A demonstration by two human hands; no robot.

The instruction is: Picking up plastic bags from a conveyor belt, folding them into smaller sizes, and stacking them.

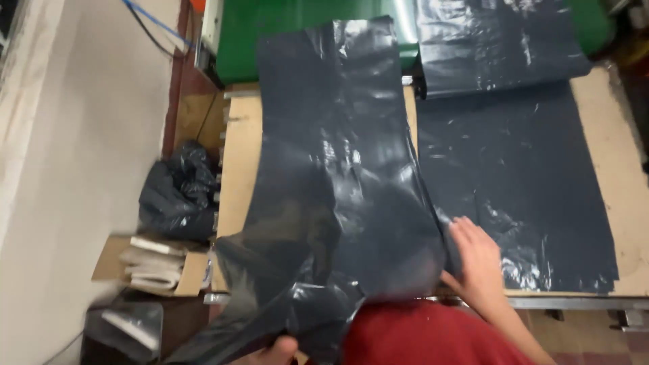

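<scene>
A large dark grey plastic bag [338,169] runs down the middle of the frame, its top end resting at the green machine bed [270,40] along the upper edge and its lower end lifted off the wooden worktable [240,169] toward the person's red shirt [419,334]. The left hand [277,350], at the bottom edge of the frame and only partly in view, is clamped on the crumpled lower corner of the bag; the right hand [476,260], in the lower right centre, lies flat and spread, fingers [460,230] pressed at the bag's right edge where it meets the stack of flat bags [520,189]. That stack fills the right half of the table, with another sheet [493,40] coming off the machine at the upper right. Handling this well seems to call for keeping both lower corners taut and level, since the thin film is slippery, creases easily and already bunches near the left grip; the flat right palm looks useful for pinning the pile below so that only the top sheet shifts. At the left of the frame, on the floor, lie a knotted black bag bundle [179,192] and an open cardboard box [155,267] of folded pale material.
</scene>
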